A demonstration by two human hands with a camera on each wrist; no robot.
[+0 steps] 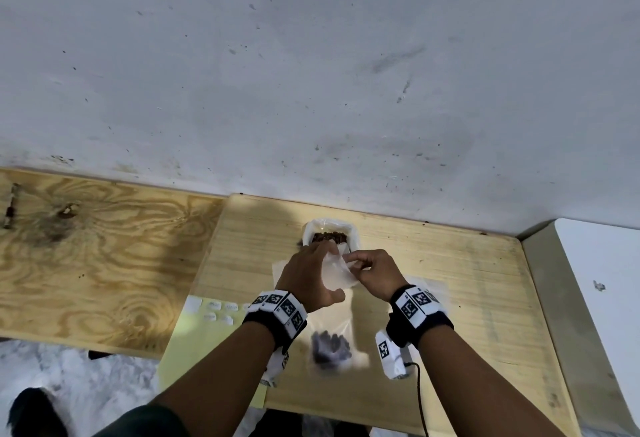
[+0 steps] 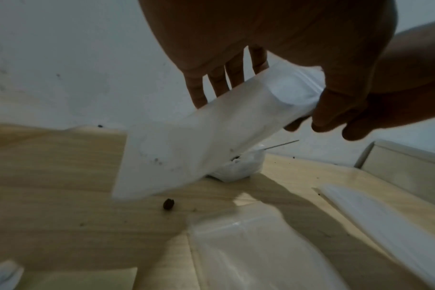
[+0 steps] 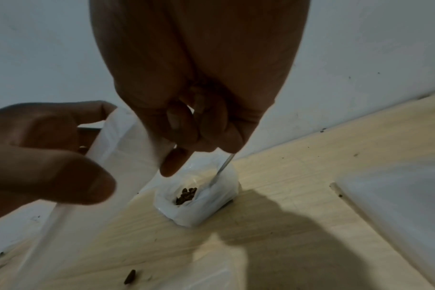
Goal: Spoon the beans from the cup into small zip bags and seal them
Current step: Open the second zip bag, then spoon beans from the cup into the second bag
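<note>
I hold a small empty zip bag [image 1: 337, 272] [image 2: 186, 153] [image 3: 117, 141] in the air, just in front of the cup. My right hand [image 1: 351, 262] [image 3: 176, 141] pinches the bag's top edge. My left hand [image 1: 329, 274] lies against the back of the bag with straight fingers [image 2: 221, 82], its thumb spread apart below the bag. The cup [image 1: 311, 229] [image 3: 199, 208] [image 2: 241, 168] is wrapped in white plastic and holds brown beans [image 3: 186, 195]. A thin metal spoon handle [image 2: 281, 145] sticks up out of it. A zip bag with beans in it [image 1: 330, 348] lies between my wrists.
The pale wooden table [image 1: 450, 315] stands against a white wall. Flat empty bags [image 1: 426, 289] [image 2: 249, 245] lie near my right wrist. One loose bean [image 2: 168, 204] lies on the wood. A yellow sheet [image 1: 194, 343] with white labels lies at the left, and a white board [image 1: 606, 281] at the right.
</note>
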